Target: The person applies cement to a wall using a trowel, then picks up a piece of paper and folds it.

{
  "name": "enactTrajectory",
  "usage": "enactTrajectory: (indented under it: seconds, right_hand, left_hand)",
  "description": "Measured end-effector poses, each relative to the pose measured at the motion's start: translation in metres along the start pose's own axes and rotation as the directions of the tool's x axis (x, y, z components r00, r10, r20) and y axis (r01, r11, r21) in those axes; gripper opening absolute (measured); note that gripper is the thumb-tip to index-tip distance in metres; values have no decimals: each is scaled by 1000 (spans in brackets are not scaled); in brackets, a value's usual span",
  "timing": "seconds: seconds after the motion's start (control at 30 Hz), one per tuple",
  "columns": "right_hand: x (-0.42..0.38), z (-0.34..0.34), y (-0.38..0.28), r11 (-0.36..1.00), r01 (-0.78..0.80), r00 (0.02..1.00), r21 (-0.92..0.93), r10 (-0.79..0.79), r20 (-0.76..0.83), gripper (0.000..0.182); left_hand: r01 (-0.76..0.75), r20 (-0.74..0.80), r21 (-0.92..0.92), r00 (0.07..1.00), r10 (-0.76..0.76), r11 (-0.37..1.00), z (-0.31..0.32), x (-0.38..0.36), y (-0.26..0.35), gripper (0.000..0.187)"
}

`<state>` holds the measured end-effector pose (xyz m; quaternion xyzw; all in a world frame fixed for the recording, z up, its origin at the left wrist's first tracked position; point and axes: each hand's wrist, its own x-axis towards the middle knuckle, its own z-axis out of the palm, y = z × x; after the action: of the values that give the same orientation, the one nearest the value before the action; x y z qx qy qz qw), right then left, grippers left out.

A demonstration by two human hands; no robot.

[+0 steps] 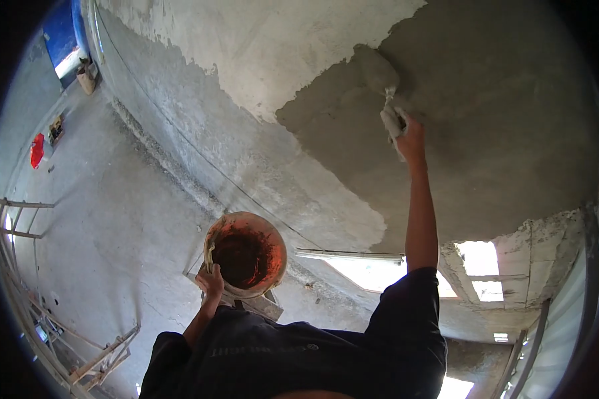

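My right hand (408, 137) is raised at the end of an outstretched arm, its fingers closed around the handle of a trowel (378, 70). The trowel's grey-coated blade lies against the wall, over dark, wet-looking plaster (472, 133) near its ragged border with the paler surface (266, 46). Lower down, my left hand (211, 282) grips the near left rim of an orange bucket (271, 236). Dark material coats the inside of the bucket; how full it is I cannot make out. Beneath the bucket, part of a board (263, 304) shows.
A thin cable (226, 178) runs along the pale wall. Wooden frames (103, 359) stand at lower left. A red object (37, 151) and a container (86, 76) are on the far floor. Bright openings (479, 258) show at right, beside posts (536, 342).
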<state>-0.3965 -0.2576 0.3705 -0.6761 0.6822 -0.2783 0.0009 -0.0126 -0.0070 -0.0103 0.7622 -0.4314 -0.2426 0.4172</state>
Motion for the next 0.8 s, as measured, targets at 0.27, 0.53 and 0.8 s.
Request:
enactTrajectory:
  seconds: [0.27, 0.53, 0.8]
  right_hand:
    - [40, -16, 56, 952, 138, 990, -273, -142, 5, 43]
    - [-19, -31, 36, 946, 42, 987, -321, -89, -134, 27]
    - [-15, -30, -10, 899, 129, 959, -419, -220, -177, 31]
  left_hand:
    - [57, 87, -29, 995, -54, 998, 4, 1, -9, 30]
    - [14, -30, -30, 999, -15, 999, 1, 1, 2, 28]
    - [20, 75, 52, 997, -24, 998, 5, 1, -16, 30]
